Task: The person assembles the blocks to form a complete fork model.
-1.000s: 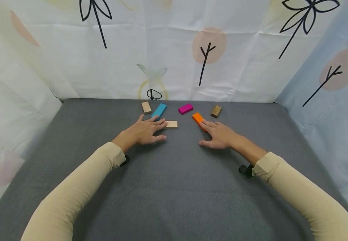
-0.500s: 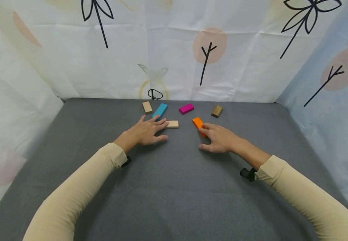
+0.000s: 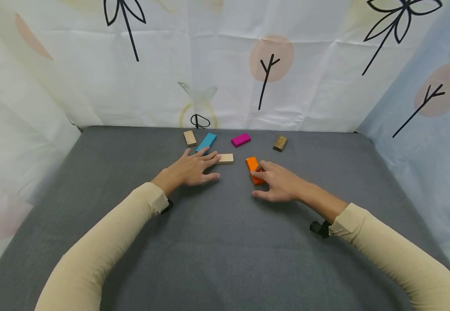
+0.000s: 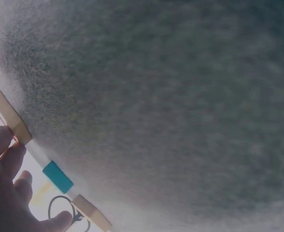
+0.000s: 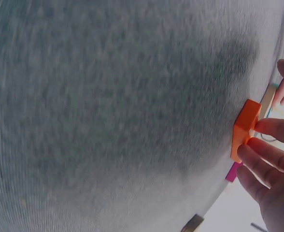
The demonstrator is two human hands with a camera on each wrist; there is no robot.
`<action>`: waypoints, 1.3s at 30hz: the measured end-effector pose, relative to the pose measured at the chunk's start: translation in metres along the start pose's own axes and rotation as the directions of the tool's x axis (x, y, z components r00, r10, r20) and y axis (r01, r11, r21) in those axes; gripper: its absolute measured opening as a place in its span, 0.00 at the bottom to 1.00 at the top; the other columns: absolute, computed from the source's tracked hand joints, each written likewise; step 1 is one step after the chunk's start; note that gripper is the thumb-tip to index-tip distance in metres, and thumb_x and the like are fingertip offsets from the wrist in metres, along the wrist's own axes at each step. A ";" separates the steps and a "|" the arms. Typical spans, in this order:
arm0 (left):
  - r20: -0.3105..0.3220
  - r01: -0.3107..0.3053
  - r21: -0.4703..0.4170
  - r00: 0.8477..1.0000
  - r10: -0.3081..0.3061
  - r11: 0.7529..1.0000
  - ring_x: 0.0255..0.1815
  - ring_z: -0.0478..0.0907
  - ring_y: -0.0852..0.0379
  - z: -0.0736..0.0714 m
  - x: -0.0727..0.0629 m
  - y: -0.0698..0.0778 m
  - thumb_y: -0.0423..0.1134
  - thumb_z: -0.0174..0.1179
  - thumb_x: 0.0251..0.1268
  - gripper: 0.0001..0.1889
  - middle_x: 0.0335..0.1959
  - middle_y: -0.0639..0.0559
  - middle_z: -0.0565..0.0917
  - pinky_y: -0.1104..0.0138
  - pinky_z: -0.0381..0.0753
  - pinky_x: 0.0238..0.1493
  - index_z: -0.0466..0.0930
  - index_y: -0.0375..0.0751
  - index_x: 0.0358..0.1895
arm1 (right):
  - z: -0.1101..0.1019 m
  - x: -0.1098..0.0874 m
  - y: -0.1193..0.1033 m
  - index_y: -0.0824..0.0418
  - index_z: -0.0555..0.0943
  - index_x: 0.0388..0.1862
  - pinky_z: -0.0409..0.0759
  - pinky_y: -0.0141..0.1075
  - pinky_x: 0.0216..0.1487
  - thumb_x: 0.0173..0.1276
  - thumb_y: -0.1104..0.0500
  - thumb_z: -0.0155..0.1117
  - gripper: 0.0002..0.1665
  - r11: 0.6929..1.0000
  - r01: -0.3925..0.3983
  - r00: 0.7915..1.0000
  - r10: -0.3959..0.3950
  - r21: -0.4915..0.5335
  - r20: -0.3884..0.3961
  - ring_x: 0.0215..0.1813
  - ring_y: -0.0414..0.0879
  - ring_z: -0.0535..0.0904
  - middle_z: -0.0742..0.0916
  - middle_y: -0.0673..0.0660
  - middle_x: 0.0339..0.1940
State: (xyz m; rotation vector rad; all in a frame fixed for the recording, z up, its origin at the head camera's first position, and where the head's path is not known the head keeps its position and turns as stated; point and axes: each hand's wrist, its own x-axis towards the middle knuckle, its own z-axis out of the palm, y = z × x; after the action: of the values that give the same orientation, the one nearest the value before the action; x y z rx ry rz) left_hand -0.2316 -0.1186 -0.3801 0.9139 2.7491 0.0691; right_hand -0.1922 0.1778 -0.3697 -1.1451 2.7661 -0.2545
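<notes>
On the grey cloth my left hand (image 3: 189, 170) lies with its fingers spread, fingertips touching a pale wooden block (image 3: 226, 159). The left wrist view shows that same pale block (image 4: 11, 117) at the fingertips. A blue block (image 3: 207, 141) sits just beyond the left fingers, its near end partly covered by them. My right hand (image 3: 283, 183) rests its fingertips on an orange block (image 3: 251, 164), which lies flat. In the right wrist view the fingers meet the orange block (image 5: 243, 128) while the thumb stays apart from it.
Farther back lie another pale block (image 3: 189, 138), a magenta block (image 3: 240, 140) and a dark brown wooden block (image 3: 280, 143). Behind the table's back edge hangs a white printed curtain (image 3: 225, 56), with more curtain along both sides.
The orange block has slid toward me and turned slightly under my right fingertips. My left hand and the pale block have shifted a little to the right.
</notes>
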 end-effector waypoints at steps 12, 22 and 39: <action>0.030 0.006 0.014 1.000 -0.006 1.000 0.82 0.41 0.48 -0.002 0.006 0.004 0.66 0.40 0.75 0.39 0.81 0.52 0.50 0.37 0.43 0.73 0.45 0.51 0.81 | -0.005 0.010 0.003 0.65 0.73 0.70 0.68 0.58 0.67 0.72 0.52 0.65 0.32 0.985 0.077 0.997 -0.072 0.156 -0.033 0.68 0.58 0.72 0.75 0.64 0.69; 0.040 -0.001 0.015 0.999 0.000 1.000 0.82 0.40 0.48 -0.003 0.009 0.005 0.67 0.40 0.75 0.40 0.81 0.53 0.49 0.37 0.44 0.74 0.45 0.52 0.81 | 0.000 0.014 0.013 0.65 0.73 0.70 0.61 0.58 0.72 0.72 0.49 0.65 0.33 0.989 0.067 0.997 -0.070 0.132 0.017 0.75 0.57 0.64 0.71 0.62 0.74; 0.067 -0.033 -0.008 0.997 0.034 0.999 0.82 0.39 0.48 -0.001 0.016 0.017 0.72 0.42 0.70 0.44 0.82 0.55 0.47 0.38 0.43 0.74 0.45 0.53 0.81 | 0.004 0.018 -0.004 0.60 0.77 0.68 0.67 0.58 0.68 0.71 0.44 0.64 0.32 0.996 0.088 0.996 -0.088 0.002 0.010 0.72 0.54 0.70 0.76 0.59 0.71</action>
State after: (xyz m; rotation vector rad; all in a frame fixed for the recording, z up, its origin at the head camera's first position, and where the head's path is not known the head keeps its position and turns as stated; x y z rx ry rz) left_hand -0.2347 -0.0950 -0.3805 0.9432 2.6702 0.0533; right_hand -0.2008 0.1615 -0.3741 -1.2661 2.7092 -0.2599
